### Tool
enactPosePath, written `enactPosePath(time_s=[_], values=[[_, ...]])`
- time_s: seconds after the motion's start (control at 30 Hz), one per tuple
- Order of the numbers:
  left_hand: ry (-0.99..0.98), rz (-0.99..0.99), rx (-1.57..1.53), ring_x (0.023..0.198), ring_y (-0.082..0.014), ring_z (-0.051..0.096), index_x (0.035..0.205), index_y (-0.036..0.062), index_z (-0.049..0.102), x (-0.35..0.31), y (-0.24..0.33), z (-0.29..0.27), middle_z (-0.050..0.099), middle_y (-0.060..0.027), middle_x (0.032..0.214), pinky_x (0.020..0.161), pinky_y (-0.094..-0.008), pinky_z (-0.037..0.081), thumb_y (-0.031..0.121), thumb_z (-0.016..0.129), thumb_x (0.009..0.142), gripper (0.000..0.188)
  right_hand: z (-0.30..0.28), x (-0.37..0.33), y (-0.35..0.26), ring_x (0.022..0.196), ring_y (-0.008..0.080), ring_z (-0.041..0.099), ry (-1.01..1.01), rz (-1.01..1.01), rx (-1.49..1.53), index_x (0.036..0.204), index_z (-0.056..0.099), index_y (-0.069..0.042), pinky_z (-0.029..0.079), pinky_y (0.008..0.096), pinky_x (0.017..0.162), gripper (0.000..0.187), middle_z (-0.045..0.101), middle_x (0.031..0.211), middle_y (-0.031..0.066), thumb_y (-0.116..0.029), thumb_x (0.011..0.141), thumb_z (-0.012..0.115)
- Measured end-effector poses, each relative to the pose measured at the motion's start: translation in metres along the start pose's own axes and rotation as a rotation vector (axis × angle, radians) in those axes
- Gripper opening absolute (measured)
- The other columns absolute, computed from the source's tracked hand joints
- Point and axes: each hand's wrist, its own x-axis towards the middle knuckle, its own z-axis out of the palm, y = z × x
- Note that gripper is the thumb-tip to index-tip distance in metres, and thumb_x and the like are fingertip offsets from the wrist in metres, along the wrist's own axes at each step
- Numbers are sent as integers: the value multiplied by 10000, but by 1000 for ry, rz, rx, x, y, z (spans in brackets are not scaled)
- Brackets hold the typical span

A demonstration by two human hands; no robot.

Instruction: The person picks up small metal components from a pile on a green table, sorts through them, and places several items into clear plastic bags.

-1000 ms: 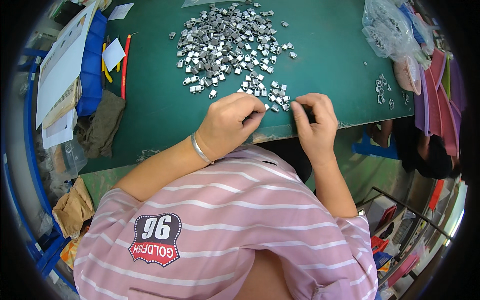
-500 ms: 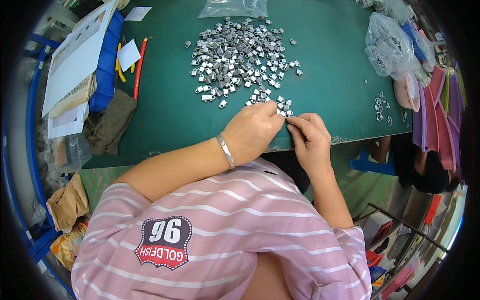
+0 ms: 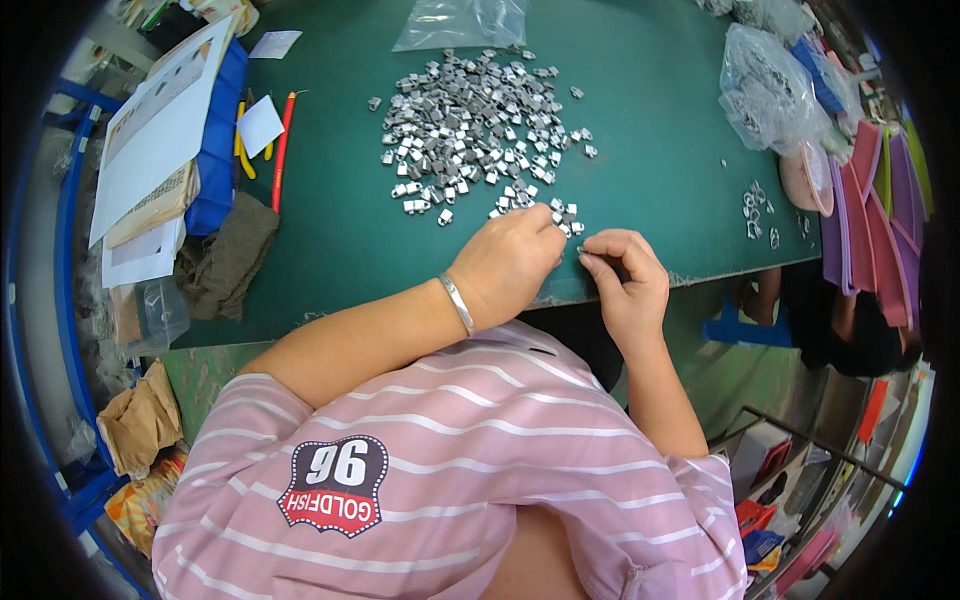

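A large heap of small silver padlock-shaped metal pieces (image 3: 470,120) lies on the green tabletop (image 3: 650,130). A smaller cluster of the same pieces (image 3: 565,216) is just beyond my hands. My left hand (image 3: 508,262), with a silver bangle on its wrist, is closed beside that cluster. Its fingertips are mostly hidden under the hand, so what they hold does not show. A short gap to the right, thumb and forefinger of my right hand (image 3: 632,282) pinch a tiny metal piece (image 3: 582,250), too small to make out in kind.
On the left are a blue bin (image 3: 218,150) with papers, yellow-handled pliers (image 3: 243,150), a red pen-like tool (image 3: 284,150) and a dark cloth (image 3: 230,250). Metal rings (image 3: 756,210) and bagged parts (image 3: 765,90) lie right. A clear bag (image 3: 460,25) sits at the back.
My right hand has drawn slightly right, opening a gap between it and my left hand. The left hand stays nearly in place. The whole view has shifted a little.
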Motion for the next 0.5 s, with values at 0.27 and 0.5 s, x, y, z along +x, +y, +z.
enactPosePath(time_s=[0.27, 0.5], values=[[143, -6, -193, 698, -261, 580, 804, 25, 575, 0, 7, -6, 583, -108, 776, 616, -323, 482, -25, 660, 699, 144, 9, -10, 12, 838, 154, 614, 49, -71, 408, 996, 463, 21, 487, 254, 786, 289, 622, 895, 116, 114, 767, 613], [140, -7, -234, 698, -239, 582, 831, 22, 603, -1, 12, -12, 590, -93, 783, 615, -305, 483, -9, 682, 696, 159, 12, -12, 10, 807, 153, 629, 101, -197, 361, 948, 493, 24, 506, 262, 737, 236, 643, 881, 114, 104, 767, 621]])
